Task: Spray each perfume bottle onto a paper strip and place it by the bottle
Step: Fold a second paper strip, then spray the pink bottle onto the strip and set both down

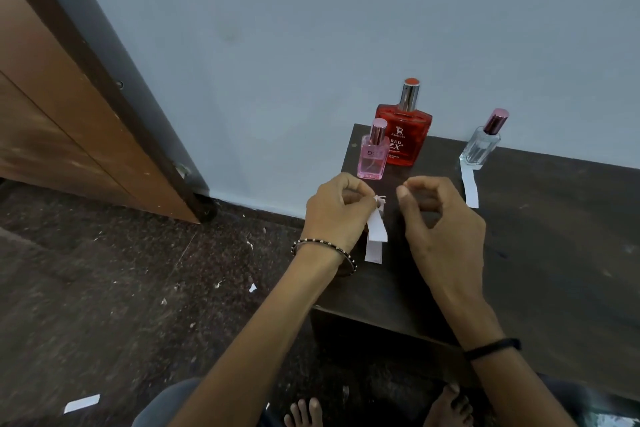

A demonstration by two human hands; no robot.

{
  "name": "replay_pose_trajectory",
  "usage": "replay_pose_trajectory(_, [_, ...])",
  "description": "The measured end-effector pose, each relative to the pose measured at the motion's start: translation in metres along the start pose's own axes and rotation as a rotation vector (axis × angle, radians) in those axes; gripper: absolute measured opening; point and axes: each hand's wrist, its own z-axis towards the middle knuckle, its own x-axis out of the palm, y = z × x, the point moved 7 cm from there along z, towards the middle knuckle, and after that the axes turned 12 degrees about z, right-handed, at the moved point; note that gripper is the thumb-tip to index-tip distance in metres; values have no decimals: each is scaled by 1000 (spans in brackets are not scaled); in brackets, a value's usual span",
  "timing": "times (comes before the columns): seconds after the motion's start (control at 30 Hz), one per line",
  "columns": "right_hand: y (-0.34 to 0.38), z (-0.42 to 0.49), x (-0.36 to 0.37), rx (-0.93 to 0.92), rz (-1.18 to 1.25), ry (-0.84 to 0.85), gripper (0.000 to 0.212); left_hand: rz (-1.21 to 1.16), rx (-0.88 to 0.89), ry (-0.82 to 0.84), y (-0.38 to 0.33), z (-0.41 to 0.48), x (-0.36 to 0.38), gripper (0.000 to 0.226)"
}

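Three perfume bottles stand at the back of a dark wooden table [540,236]: a small pink bottle [373,156], a larger red bottle [404,128] behind it, and a clear bottle [481,144] to the right. A white paper strip [470,185] lies flat in front of the clear bottle. My left hand [337,211] pinches the top of another white paper strip [375,236], which hangs down just in front of the pink bottle. My right hand [438,215] hovers beside it with curled fingers and holds nothing.
A pale blue wall rises right behind the bottles. A brown door [69,135] with a dark frame stands at the left. The speckled floor [121,305] carries paper scraps, one larger piece [82,403] near the bottom left. My bare feet [304,412] show below the table's edge.
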Motion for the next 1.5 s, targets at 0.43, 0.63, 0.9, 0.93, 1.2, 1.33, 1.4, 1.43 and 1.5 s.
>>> replay_pose_trajectory(0.43, [19,43,52,94,-433,-3,69,65,-7,-81,6,2,-14,13])
replay_pose_trajectory(0.63, [27,46,54,64,-510,46,47,157,60,-82,5,5,-17,25])
replay_pose_trajectory(0.9, [20,14,-16,152,-134,113,32,202,235,-113,-24,-3,-3,19])
replay_pose_trajectory(0.93, [15,9,-27,179,-89,104,34,186,268,-105,-30,-5,1,19])
replay_pose_trajectory(1.2, [-7,-17,-70,165,75,101,41,-76,249,8,-71,-18,55,30])
replay_pose_trajectory(1.33, [-13,-21,-83,167,192,56,47,-104,265,125,-78,-20,78,32])
replay_pose_trajectory(1.4, [-15,-21,-90,175,249,24,42,-143,268,193,-79,-22,89,27])
replay_pose_trajectory(1.43, [-17,-21,-92,183,275,10,39,-160,261,202,-80,-21,92,26])
replay_pose_trajectory(1.5, [-22,-21,-97,208,306,-11,34,-197,239,190,-82,-20,96,24])
